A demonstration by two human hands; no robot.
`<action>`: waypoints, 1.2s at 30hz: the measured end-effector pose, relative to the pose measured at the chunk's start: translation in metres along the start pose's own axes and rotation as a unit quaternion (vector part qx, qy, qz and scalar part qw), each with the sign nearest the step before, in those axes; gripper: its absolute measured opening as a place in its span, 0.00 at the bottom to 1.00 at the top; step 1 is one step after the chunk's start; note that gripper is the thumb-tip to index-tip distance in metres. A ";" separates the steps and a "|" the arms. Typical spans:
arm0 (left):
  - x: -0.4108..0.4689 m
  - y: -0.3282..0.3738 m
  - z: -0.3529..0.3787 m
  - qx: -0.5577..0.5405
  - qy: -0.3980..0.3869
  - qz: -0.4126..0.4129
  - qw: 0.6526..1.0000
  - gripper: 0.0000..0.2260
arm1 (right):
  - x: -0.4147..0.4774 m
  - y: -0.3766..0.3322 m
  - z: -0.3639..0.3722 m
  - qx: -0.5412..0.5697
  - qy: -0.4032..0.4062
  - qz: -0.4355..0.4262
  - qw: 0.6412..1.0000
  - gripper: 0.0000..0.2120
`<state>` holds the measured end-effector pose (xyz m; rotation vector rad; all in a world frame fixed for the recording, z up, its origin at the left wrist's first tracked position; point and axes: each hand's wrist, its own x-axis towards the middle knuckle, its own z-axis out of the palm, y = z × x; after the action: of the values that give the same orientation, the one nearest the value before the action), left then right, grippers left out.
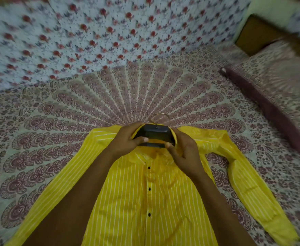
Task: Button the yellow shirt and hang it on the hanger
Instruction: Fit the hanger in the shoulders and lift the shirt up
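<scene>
Paisley bedspread, rose-print sheet behind it, maroon-edged pillow at right

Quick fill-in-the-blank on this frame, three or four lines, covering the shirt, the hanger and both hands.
1. The yellow shirt lies flat on the patterned ____.
2. Both the left hand and right hand are at the shirt's ____.
3. The black hanger sits at the collar, its metal ____ pointing away from the person.
4. The visible buttons on the shirt front are ____ in colour.

Missing words: bedsheet; collar; hook; black
</scene>
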<state>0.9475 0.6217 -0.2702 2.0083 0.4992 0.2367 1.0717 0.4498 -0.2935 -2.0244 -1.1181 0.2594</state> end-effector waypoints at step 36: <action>-0.205 0.435 -0.200 0.321 0.190 0.372 0.850 0.11 | -0.093 -0.353 -0.344 -0.230 0.401 -0.099 0.881 0.38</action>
<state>0.7961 0.5145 0.2162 2.7654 -0.0194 1.0823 0.9733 0.2951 0.1737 -2.0488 -0.8607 -0.9604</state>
